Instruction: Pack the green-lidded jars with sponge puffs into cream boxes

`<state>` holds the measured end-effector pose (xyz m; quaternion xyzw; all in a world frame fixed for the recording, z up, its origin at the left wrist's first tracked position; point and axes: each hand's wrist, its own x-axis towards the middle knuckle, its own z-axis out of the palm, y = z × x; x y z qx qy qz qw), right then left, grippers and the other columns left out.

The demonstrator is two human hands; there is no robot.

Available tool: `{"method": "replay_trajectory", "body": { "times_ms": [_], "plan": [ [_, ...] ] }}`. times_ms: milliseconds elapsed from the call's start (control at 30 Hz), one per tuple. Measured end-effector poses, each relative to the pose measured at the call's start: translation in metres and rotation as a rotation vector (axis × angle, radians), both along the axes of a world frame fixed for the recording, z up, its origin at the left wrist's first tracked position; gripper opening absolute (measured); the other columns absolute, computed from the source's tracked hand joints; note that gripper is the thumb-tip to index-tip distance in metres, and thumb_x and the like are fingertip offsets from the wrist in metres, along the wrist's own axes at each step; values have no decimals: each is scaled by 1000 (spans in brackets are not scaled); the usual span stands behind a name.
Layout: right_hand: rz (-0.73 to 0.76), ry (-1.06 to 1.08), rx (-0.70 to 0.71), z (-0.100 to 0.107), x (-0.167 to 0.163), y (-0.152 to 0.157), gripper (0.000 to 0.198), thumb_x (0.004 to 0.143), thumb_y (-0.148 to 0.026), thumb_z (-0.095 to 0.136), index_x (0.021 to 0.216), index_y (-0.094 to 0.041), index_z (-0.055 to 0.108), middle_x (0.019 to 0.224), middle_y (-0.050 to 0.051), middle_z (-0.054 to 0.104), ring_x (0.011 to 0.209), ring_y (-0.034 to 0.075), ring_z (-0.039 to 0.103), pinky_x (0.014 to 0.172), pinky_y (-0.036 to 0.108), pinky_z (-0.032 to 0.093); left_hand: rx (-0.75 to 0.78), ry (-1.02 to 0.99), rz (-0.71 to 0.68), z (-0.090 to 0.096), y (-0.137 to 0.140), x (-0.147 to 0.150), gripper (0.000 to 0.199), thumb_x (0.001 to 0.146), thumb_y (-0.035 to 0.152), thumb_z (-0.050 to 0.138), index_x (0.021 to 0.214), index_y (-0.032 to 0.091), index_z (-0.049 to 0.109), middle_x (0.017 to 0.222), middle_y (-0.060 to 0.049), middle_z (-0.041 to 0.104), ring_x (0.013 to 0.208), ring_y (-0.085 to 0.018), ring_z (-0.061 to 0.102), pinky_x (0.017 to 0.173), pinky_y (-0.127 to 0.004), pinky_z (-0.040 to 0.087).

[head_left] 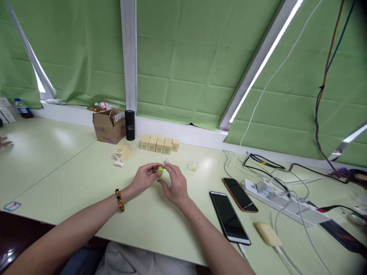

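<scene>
Both my hands meet over the pale green table (71,179), just above its middle. My left hand (144,178), with a bead bracelet on the wrist, and my right hand (175,185) pinch a small yellow-green object (160,171) between their fingertips. A small pinkish-white piece (168,161) lies on the table just behind the hands. Further back stands a row of several small tan boxes (159,144). One open tan box (122,156) lies on its side to the left of the hands.
A cardboard carton (109,125) and a black cylinder (130,125) stand at the back. A small clear piece (193,166), two phones (229,216) (239,194), a yellow pad (268,233), a power strip (286,202) and cables lie to the right. Another person's fingers (5,142) show at far left.
</scene>
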<state>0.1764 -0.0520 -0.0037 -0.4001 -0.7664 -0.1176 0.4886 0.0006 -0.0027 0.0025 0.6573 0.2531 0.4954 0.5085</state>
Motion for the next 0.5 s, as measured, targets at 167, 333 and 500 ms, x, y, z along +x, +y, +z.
{"method": "replay_trajectory", "body": {
  "times_ms": [167, 333, 500],
  "plan": [
    [17, 99, -22, -5, 3, 4, 49, 88, -13, 60, 136, -24, 51, 123, 12, 66, 113, 30, 62, 84, 49, 60, 65, -7, 27, 4, -7, -1, 46, 93, 47, 67, 129, 17, 63, 109, -11, 70, 104, -22, 67, 93, -37, 56],
    [23, 162, -33, -6, 4, 4, 49, 88, -12, 60, 134, -25, 52, 124, 12, 66, 112, 29, 63, 84, 48, 60, 208, 119, 177, 6, -6, -5, 19, 95, 35, 64, 102, 18, 66, 100, -7, 68, 93, -19, 64, 88, -34, 52],
    [44, 160, -28, -8, 2, 4, 49, 87, -10, 60, 134, -25, 52, 122, 12, 67, 110, 29, 62, 85, 48, 59, 281, 168, 170, 5, -7, -3, 11, 95, 29, 62, 94, 19, 65, 90, -4, 63, 83, -16, 59, 80, -31, 49]
  ]
}}
